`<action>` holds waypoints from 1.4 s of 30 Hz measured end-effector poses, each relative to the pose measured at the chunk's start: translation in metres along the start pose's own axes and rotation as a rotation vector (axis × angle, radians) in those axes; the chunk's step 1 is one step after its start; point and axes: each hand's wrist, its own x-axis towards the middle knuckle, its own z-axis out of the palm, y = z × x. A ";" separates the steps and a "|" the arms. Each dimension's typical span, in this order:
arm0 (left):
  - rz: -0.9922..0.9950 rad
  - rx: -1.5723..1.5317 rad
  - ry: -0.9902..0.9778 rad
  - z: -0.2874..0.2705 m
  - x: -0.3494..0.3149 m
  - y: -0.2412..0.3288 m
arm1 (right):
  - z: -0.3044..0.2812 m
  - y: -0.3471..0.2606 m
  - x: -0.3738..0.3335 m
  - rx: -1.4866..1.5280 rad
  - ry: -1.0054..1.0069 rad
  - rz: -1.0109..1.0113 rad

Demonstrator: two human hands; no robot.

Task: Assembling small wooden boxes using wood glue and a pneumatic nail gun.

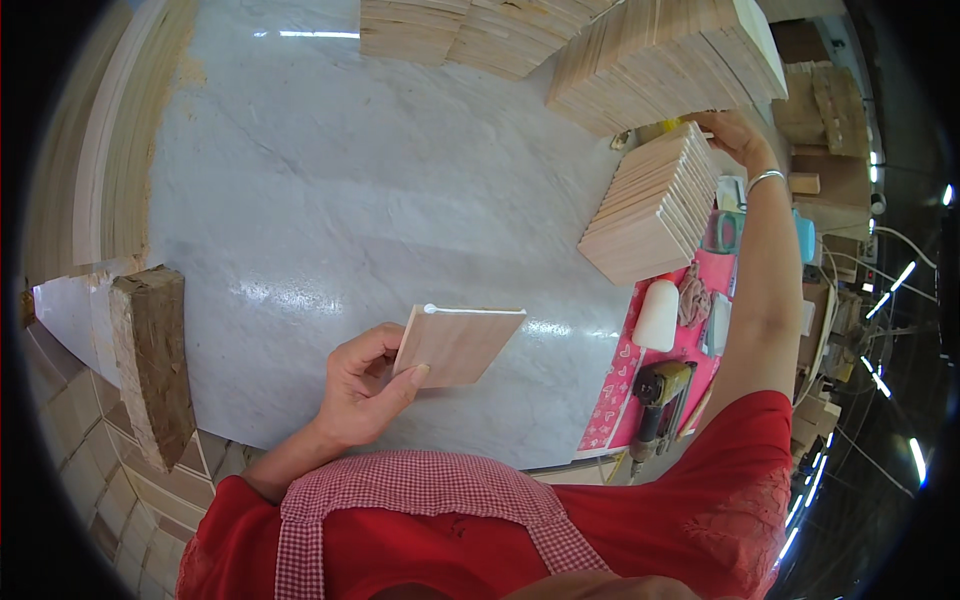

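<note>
Right hand [735,135] reaches behind stacked tiles [655,205], grip hidden; left hand [365,385] pinches a tilted wooden tile [458,343], long axis left-right.

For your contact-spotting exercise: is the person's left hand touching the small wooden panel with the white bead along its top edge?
Touching. The head view shows the left hand gripping the wooden panel at its lower left corner, thumb pressed on the face and fingers behind it.

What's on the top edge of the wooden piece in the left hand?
A white bead, likely glue, runs along the top edge of the wooden piece held by the left hand. Its far face is hidden.
</note>
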 end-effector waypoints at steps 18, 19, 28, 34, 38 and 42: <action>0.022 0.011 0.026 -0.002 0.005 -0.001 | -0.002 0.010 0.011 -0.165 0.015 0.102; 0.024 0.009 0.034 -0.002 0.004 0.000 | 0.002 0.005 0.009 -0.207 0.005 0.101; -0.045 -0.026 0.073 -0.001 -0.022 0.023 | 0.001 -0.003 -0.011 -0.247 0.030 -0.024; 0.055 0.010 0.127 0.003 -0.029 0.029 | -0.028 0.022 -0.080 -0.036 0.464 -0.352; 0.064 -0.174 0.158 0.019 -0.028 0.047 | 0.094 -0.019 -0.192 0.181 0.560 -0.624; 0.185 -0.095 0.139 0.033 -0.035 0.052 | 0.240 -0.054 -0.312 0.303 0.464 -0.792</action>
